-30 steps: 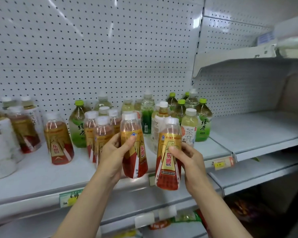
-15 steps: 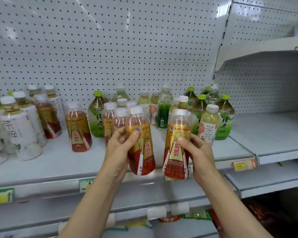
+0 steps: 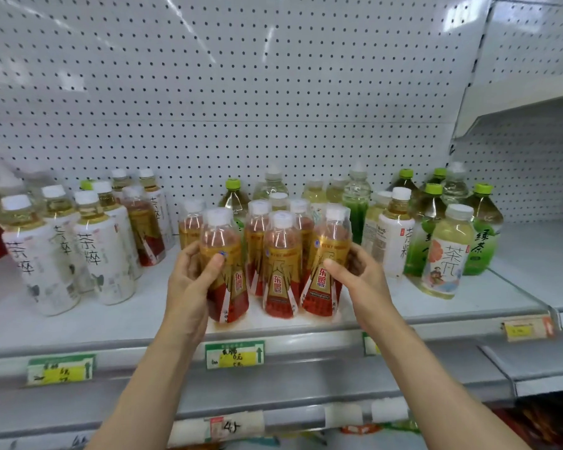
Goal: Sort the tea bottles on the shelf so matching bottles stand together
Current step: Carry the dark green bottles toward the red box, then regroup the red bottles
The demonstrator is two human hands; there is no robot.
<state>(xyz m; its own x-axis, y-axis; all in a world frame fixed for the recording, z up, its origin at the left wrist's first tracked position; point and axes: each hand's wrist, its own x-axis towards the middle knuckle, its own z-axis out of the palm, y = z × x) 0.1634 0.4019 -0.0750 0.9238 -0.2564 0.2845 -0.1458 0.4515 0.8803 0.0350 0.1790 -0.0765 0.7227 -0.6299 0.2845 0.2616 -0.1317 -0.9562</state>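
Observation:
A cluster of red-and-gold tea bottles point(image 3: 281, 271) stands at the front middle of the white shelf point(image 3: 143, 316). My left hand point(image 3: 192, 280) grips the leftmost red-and-gold bottle point(image 3: 223, 254), whose base rests on the shelf. My right hand point(image 3: 358, 274) holds the rightmost red-and-gold bottle point(image 3: 325, 261), which leans slightly left against the cluster. White-labelled tea bottles point(image 3: 101, 251) stand at the left. Green tea bottles point(image 3: 481, 228) stand at the right.
One more red-and-gold bottle point(image 3: 143, 228) stands among the white ones at the left. A pale bottle with a flowered label point(image 3: 449, 254) sits front right. Price tags point(image 3: 234, 354) line the shelf edge. A perforated back wall point(image 3: 241, 92) rises behind; a bare shelf section lies at far right.
Both hands carried their red-and-gold bottles forward and set them down on the shelf beside the other red-and-gold bottles. The view has shifted left and closer.

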